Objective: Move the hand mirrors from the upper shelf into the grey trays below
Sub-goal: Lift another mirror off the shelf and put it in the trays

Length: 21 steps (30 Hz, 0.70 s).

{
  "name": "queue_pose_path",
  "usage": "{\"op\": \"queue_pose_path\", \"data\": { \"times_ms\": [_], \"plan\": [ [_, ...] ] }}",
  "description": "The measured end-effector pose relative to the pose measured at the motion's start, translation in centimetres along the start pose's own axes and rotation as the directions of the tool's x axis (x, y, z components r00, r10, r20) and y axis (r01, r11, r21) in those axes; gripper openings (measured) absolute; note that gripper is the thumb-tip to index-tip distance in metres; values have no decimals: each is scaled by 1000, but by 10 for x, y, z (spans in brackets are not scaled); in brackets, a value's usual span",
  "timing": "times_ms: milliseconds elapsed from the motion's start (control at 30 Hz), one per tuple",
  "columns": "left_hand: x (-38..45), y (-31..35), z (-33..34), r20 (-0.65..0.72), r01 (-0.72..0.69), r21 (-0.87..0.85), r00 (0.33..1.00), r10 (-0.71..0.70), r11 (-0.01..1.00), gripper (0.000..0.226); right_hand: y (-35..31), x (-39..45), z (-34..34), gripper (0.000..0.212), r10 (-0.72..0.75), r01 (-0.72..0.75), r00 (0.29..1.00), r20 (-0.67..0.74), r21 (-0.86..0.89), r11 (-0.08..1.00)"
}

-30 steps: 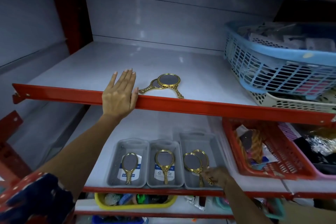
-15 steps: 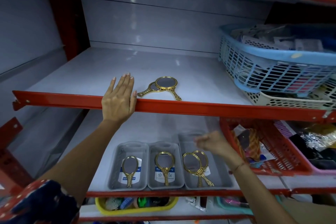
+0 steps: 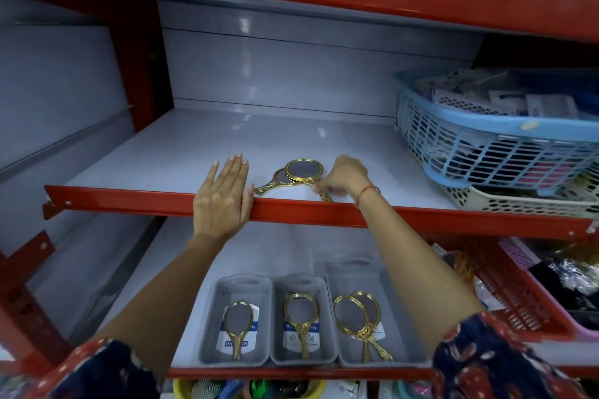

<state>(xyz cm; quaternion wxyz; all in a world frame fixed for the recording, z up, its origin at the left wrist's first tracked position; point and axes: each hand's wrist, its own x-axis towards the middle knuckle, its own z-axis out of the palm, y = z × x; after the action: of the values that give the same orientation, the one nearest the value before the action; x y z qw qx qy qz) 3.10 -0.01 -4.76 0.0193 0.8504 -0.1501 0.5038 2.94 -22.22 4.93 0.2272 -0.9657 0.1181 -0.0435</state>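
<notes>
Fingertips of right hand (image 3: pixel 340 180) curled and pinching at the neck of the top hand mirror (image 3: pixel 304 171), where the round head meets the handle; looks like contact, full closure can't be confirmed. Mirror head lies just left of the grip, handle running toward lower right of the frame, its tip poking out under the hand at the red shelf lip (image 3: pixel 421 219). Second mirror (image 3: pixel 275 181) sits beneath it, head overlapped, handle pointing lower left. Left hand (image 3: pixel 223 201) flat, fingers spread, holding nothing, draped over the lip just left of both mirrors. Right hand is clearly the working one.

Both mirrors on upper shelf, centre frame. Three grey trays (image 3: pixel 418 363) on the shelf below, lower centre: left one mirror, middle one, right two. Likely next: lift the top mirror clear without dragging the lower one.
</notes>
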Motion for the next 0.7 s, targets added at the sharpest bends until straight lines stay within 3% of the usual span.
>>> {"op": "queue_pose_path", "data": {
  "times_ms": [67,333,433,533,700],
  "plan": [
    [1,0,1,-1,-1,8,1000,1,1000,51,0,9,1,44,32,-32,998,47,5,999],
    [1,0,-1,15,6,6,1000,-6,1000,54,11,13,-17,9,120,-273,922,369,397,876],
    [2,0,-2,4,4,5,1000,-4,1000,58,23,1,-27,31,27,-307,902,431,596,742],
    [1,1,-3,3,7,4,1000,-7,1000,58,34,-25,-38,28,-119,-276,892,437,732,623],
    [-1,2,-6,4,11,-13,1000,-11,1000,55,63,-78,-30,31,-248,-271,842,479,773,573]
  ]
}}
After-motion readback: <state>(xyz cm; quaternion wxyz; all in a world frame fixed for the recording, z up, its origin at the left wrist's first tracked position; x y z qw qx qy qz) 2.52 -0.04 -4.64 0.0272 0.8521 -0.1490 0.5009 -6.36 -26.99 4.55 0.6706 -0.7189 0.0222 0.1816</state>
